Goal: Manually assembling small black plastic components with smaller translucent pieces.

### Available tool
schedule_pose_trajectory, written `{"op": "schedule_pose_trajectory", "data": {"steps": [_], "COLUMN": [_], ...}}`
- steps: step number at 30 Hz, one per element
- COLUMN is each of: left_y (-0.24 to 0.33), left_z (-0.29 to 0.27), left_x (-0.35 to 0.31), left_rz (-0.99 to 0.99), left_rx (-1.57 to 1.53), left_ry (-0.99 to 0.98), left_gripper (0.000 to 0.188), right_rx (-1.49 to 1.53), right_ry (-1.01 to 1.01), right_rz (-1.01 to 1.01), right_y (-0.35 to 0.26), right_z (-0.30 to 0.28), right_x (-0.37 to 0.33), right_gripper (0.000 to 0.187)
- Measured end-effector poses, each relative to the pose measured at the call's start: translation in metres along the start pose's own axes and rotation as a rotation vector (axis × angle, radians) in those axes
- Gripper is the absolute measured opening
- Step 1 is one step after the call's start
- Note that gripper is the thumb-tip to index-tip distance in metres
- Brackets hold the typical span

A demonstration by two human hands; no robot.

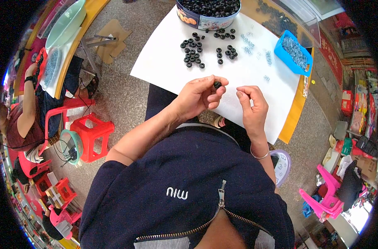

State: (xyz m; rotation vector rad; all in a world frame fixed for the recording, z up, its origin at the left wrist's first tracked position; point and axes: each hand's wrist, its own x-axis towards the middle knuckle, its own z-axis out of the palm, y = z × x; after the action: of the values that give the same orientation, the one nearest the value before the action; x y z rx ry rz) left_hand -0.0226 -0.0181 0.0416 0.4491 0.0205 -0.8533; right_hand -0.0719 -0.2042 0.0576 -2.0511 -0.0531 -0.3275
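Observation:
My left hand (pixel 194 98) pinches a small round black part (pixel 217 84) between thumb and fingers, just over the near edge of a white sheet (pixel 160 54). To its right, my right hand (pixel 255 108) has thumb and forefinger drawn together; whether something tiny sits between them cannot be made out. Beyond my hands lie several loose black ring-shaped parts (pixel 193 53), spread in groups. Small piles of tiny metallic pieces (pixel 247 45), perhaps screws, rest to their right. A printed tub (pixel 209 24) full of black parts stands at the far side.
A blue tray (pixel 301 69) of small metallic pieces sits at the table's right. A red stool (pixel 91 139) stands left on the floor, near another person (pixel 26 112) working at a second table. A pink chair (pixel 328 195) is at the lower right.

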Motion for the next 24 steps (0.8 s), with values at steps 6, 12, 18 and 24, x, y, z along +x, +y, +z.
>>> {"op": "schedule_pose_trajectory", "data": {"steps": [6,12,18,24], "left_y": [-0.006,-0.009,0.006,0.007], "left_z": [-0.011,-0.004,-0.001,-0.006], "left_x": [0.011,0.007,0.000,0.001], "left_rz": [0.074,0.023,-0.055,-0.090], "left_rx": [0.125,0.291,0.324,0.357], "left_ry": [0.009,0.158,0.118,0.121], "left_gripper": [0.036,0.040,0.040,0.035], "right_rx": [-0.100,-0.297,-0.166,-0.444], "right_ry": [0.046,-0.060,0.102,0.449], "right_rz": [-0.113,-0.365,-0.125,-0.267], "right_y": [-0.008,-0.009,0.004,0.017], "right_z": [0.003,0.019,-0.016,-0.099], "right_x": [0.006,0.016,0.066,0.215], "right_gripper": [0.014,0.018,0.015,0.022]}}
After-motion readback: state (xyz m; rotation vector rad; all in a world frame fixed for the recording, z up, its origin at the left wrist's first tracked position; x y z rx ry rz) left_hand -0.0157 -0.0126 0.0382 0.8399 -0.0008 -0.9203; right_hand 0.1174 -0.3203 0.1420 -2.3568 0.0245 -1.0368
